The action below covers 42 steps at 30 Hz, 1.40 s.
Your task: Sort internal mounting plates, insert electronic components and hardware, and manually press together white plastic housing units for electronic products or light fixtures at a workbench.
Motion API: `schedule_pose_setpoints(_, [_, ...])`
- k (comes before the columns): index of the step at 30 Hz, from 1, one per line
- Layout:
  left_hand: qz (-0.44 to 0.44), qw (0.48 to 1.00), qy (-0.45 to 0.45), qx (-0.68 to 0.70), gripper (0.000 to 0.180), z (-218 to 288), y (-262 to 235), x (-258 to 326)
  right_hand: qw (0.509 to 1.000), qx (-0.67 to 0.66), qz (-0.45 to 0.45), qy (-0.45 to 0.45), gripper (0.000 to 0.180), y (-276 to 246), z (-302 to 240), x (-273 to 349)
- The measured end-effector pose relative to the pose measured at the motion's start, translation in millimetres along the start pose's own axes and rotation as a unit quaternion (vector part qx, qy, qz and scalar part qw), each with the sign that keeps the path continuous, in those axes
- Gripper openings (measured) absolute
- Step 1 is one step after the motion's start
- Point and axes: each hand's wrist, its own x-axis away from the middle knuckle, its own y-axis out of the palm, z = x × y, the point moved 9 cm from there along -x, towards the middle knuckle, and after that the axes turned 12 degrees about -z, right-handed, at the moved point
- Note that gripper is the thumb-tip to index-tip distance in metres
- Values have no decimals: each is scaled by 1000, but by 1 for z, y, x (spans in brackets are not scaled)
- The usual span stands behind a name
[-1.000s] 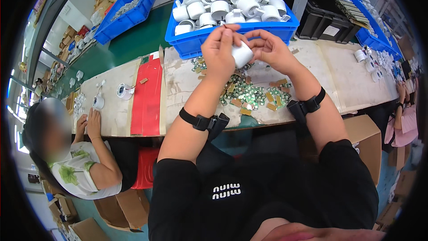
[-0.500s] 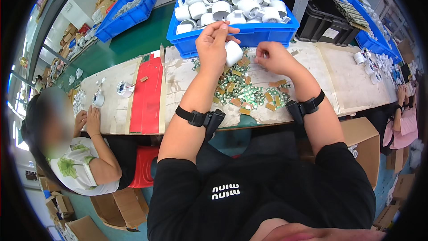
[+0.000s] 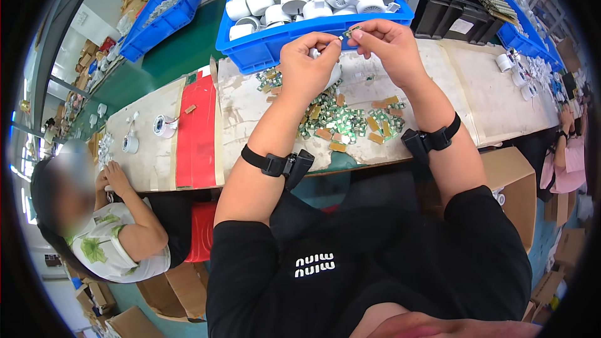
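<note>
My left hand (image 3: 308, 66) is closed around a white round plastic housing (image 3: 337, 77), mostly hidden behind the fingers. Its thumb and index fingertips also pinch something tiny and whitish, perhaps a wire end or plug. Close beside it, my right hand (image 3: 391, 49) pinches a small green circuit board (image 3: 352, 32) between thumb and fingers. The board almost meets the left fingertips in front of the blue crate. Below both hands, a loose heap of small green and tan circuit boards (image 3: 341, 119) lies on the table.
A blue crate (image 3: 269, 50) full of white housings (image 3: 294, 0) stands just beyond my hands, with a black crate (image 3: 451, 25) to its right. A co-worker (image 3: 119, 225) sits at the left near a red strip (image 3: 197, 131). An open cardboard box (image 3: 516, 194) stands at right.
My right hand has risen from beside the board heap to my left fingertips, now with a circuit board in it. The left hand has turned, hiding more of the housing.
</note>
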Motion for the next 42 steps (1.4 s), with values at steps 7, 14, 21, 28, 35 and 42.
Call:
schedule_pose_setpoints(7, [5,997,16,-78,12,3,-2,1,998,24,-53,19,14,9,6,0])
schedule_pose_setpoints(14, [-8,984,80,-158,12,17,1,-1,991,89,-85,58,18,7,11,-3])
schedule_pose_setpoints(21, [-62,996,-18,-56,12,-3,7,-1,985,115,-128,12,23,10,6,-1])
schedule_pose_setpoints(28, [-21,996,1,-92,13,3,-1,6,989,90,-111,-28,20,19,6,4])
schedule_pose_setpoints(35, [-29,954,114,-275,9,43,20,6,933,322,-94,-133,16,12,-32,13])
schedule_pose_setpoints(42, [-62,891,67,-445,7,35,-40,44,871,464,-165,-3,16,-36,-46,36])
